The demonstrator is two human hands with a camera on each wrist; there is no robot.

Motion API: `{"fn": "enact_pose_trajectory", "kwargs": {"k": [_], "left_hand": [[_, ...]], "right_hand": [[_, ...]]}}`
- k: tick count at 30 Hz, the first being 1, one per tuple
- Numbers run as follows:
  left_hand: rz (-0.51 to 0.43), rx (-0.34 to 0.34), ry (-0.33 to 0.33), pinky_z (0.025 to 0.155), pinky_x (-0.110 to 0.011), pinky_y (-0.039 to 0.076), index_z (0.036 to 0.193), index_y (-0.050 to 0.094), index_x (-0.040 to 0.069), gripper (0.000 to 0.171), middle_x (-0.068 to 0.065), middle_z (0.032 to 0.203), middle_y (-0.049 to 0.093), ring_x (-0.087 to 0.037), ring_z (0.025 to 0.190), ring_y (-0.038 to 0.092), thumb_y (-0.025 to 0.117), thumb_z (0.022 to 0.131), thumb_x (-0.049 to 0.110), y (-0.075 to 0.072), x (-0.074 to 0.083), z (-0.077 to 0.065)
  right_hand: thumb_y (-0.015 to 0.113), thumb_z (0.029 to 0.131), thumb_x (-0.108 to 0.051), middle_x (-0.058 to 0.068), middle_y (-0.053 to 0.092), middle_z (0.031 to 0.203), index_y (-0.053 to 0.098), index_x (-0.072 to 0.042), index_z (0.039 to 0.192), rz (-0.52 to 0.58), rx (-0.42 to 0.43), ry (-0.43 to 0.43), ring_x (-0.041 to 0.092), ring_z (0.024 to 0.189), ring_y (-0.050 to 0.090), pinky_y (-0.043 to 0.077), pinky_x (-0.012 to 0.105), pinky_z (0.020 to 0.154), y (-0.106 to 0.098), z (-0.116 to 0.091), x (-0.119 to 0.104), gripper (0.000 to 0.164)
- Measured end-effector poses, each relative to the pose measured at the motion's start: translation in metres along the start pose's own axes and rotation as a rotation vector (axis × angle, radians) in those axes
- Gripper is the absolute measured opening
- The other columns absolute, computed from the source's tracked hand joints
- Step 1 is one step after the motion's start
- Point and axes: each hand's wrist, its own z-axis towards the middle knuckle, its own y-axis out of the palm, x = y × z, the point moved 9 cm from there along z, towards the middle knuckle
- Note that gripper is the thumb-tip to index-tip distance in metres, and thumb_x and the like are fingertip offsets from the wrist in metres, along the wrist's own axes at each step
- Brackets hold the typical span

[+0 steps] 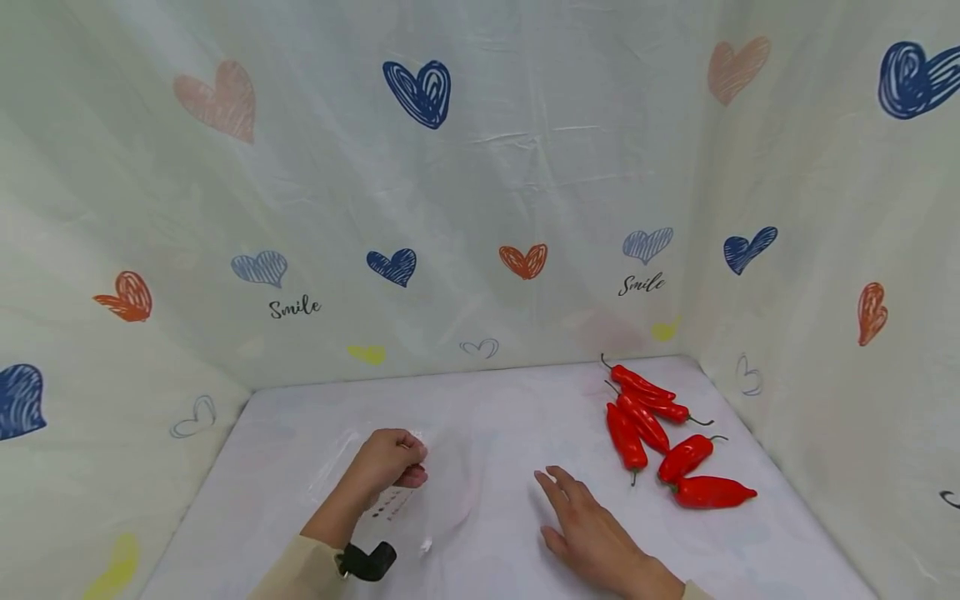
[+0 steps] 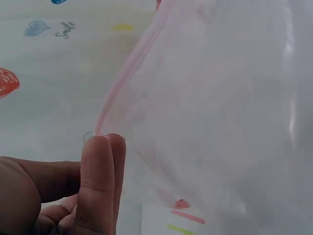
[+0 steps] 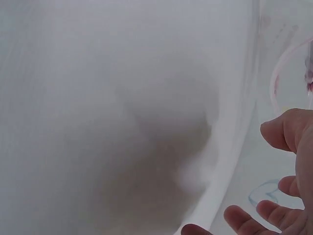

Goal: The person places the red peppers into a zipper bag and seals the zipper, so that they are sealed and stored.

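Observation:
My left hand pinches the pink-edged rim of a clear plastic bag, left of the table's middle. Close up in the left wrist view, the fingertips are at the lower end of the bag's pink strip, and the see-through film spreads to the right. My right hand is over the table to the right of the bag, fingers spread and holding nothing. In the right wrist view its thumb stands apart from the fingers, with part of the bag's pink rim beyond.
Several red peppers with green stems lie at the right side of the white table, beyond my right hand. Curtains printed with hearts hang along the back and both sides. A black strap device sits on the left wrist.

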Motion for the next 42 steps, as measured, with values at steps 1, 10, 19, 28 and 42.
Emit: {"fn": "enact_pose_trajectory", "kwargs": {"k": [1,10,19,28,42], "left_hand": [[-0.062,-0.011,-0.014,0.065,-0.03,0.065,0.105,0.067,-0.008,0.013,-0.012,0.08,0.072,-0.016,0.066,0.072,0.065,0.102,0.005,0.002,-0.002,0.0],[-0.398,-0.022,-0.055,0.069,-0.026,0.066,0.114,0.062,-0.01,0.018,-0.012,0.083,0.073,-0.016,0.072,0.076,0.065,0.104,0.005,0.017,-0.016,-0.005],[-0.637,-0.033,-0.068,0.074,-0.025,0.065,0.129,0.061,-0.012,0.029,-0.01,0.089,0.075,-0.013,0.074,0.075,0.063,0.104,0.004,0.035,-0.015,-0.021],[-0.782,0.039,-0.056,0.073,-0.02,0.064,0.13,0.058,-0.014,0.032,-0.008,0.089,0.074,-0.01,0.075,0.075,0.064,0.104,0.003,0.037,-0.018,-0.025],[-0.826,0.078,-0.055,0.073,-0.02,0.064,0.123,0.06,-0.008,0.025,-0.007,0.089,0.073,-0.011,0.076,0.075,0.066,0.104,0.006,0.034,-0.024,-0.021]], "right_hand": [[0.08,0.094,-0.036,0.016,0.045,0.159,0.041,-0.012,0.16,-0.005,0.008,0.007,0.035,0.136,0.055,0.062,0.052,0.095,-0.002,0.001,0.002,0.081],[0.085,0.09,-0.035,0.014,0.05,0.157,0.046,-0.015,0.158,-0.039,0.149,0.102,0.034,0.138,0.056,0.062,0.052,0.097,-0.031,0.01,0.025,0.081],[0.081,0.094,-0.022,0.025,0.047,0.158,0.043,-0.006,0.159,0.113,0.29,0.241,0.047,0.145,0.045,0.055,0.063,0.103,-0.086,0.02,0.079,0.077],[0.075,0.099,-0.027,0.03,0.046,0.152,0.035,-0.009,0.163,0.408,0.207,0.513,0.049,0.134,0.047,0.066,0.047,0.086,-0.095,0.027,0.152,0.079],[0.079,0.094,-0.023,0.034,0.047,0.148,0.033,0.001,0.161,0.397,0.127,0.568,0.052,0.135,0.043,0.064,0.053,0.09,-0.076,0.035,0.174,0.085]]}}
